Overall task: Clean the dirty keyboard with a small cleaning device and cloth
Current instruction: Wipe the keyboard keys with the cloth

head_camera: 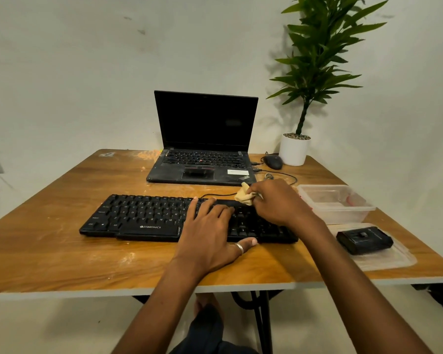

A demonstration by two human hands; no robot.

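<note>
A black keyboard [138, 218] lies across the middle of the wooden table [62, 251]. My left hand [210, 231] rests flat on its right half, fingers straight, thumb at the front edge. My right hand [279, 203] pinches a crumpled beige cloth [244, 195] against the keyboard's back edge, above the right keys. A small black cleaning device [363, 240] sits on a clear plastic lid [394, 259] at the right of the table, apart from both hands.
An open black laptop [202, 149] stands behind the keyboard. A black mouse [273, 161] with cables and a potted plant [294, 149] are at the back right. A clear plastic box [335, 203] sits right of the keyboard. Table edge runs near me.
</note>
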